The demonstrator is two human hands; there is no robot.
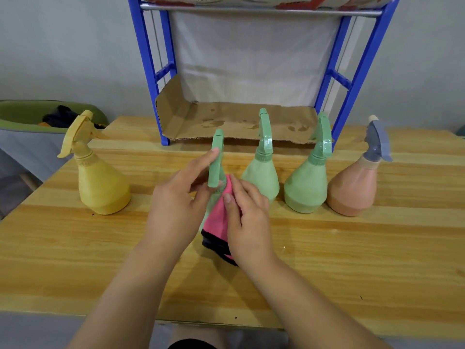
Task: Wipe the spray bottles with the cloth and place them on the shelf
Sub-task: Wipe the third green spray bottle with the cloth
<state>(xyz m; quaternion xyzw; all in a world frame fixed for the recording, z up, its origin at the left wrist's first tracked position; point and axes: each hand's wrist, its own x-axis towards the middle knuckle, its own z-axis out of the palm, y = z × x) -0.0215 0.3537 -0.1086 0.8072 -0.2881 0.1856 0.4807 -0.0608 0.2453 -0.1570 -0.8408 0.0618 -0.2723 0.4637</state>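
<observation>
A green spray bottle (216, 157) is held by the left hand (173, 210), a pink cloth (216, 220) gripped against it by the right hand (249, 227).

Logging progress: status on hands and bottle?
Left hand holds green plastic spray bottle. Right hand holds pink black-edged cloth against it. Two more green bottles before blue-framed shelf.

— What does everything stand on?
— A pale, striped wooden table (352, 260).
— And to its left?
— A green-rimmed grey fabric bin (15, 122) with dark clothing (60, 117) inside. At the back lies stained brown corrugated cardboard (239, 119), with a white cloth sheet (251, 59) behind it.
</observation>
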